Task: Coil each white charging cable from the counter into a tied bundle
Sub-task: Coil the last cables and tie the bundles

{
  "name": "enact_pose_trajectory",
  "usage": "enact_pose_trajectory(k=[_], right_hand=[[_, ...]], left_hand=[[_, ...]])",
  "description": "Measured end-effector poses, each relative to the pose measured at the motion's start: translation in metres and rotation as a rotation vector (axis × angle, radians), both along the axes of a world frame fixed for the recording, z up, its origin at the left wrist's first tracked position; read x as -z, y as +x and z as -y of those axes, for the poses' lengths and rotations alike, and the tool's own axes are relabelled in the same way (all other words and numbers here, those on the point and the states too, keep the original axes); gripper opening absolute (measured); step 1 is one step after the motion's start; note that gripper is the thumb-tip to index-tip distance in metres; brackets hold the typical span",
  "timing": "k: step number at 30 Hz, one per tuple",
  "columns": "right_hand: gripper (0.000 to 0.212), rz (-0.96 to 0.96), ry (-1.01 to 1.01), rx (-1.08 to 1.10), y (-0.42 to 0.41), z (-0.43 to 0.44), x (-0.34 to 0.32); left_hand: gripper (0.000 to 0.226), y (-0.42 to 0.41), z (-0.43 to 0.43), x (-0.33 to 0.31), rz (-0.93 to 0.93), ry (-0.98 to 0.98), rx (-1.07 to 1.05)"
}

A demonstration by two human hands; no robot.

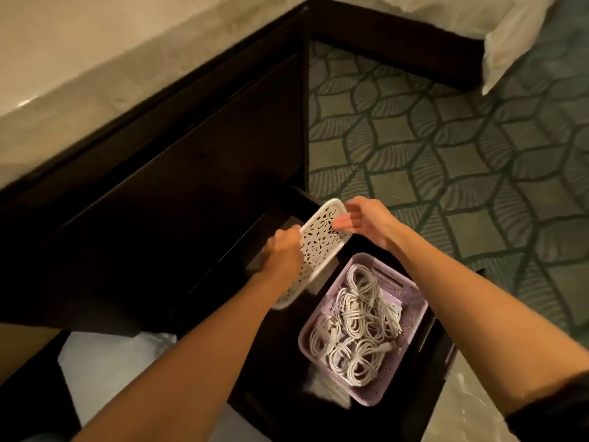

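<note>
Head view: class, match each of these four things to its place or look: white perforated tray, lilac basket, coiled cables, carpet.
Things:
1. white perforated tray
2. lilac basket
3. coiled cables
4. carpet

Place or look:
A. green leaf pattern
B. piled inside the lilac basket
C. gripped by the left hand
D. sitting in the open drawer

Pairs: 1-C, 2-D, 3-B, 4-A.

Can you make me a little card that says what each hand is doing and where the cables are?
Left hand: grips the tilted white cut-out tray
Right hand: straight fingers touch the tray's far end
Cables: white coiled bundles, piled in the lilac basket
Basket: sits in an open dark drawer
Floor: green patterned carpet
</note>
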State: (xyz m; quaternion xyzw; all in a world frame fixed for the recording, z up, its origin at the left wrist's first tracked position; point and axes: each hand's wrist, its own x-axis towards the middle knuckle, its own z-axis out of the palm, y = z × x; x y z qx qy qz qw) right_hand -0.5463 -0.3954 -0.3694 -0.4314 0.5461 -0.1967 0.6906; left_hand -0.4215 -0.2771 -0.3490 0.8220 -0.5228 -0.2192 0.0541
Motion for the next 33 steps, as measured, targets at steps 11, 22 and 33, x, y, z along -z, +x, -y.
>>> enact_pose_trajectory(k=[11, 22, 33], right_hand=[[0.024, -0.388, -0.582, -0.089, -0.041, -0.013, -0.031], [0.028, -0.618, -0.47, -0.211, -0.081, -0.044, 0.051], [0.027, -0.98, -0.655, -0.32, -0.083, -0.054, 0.078]], left_hand=[[0.023, -0.025, 0.006, -0.037, -0.202, -0.294, -0.096], [0.022, -0.056, -0.021, 0.046, -0.217, 0.125, -0.076], [0.021, -0.069, -0.022, 0.071, -0.124, 0.163, -0.009]])
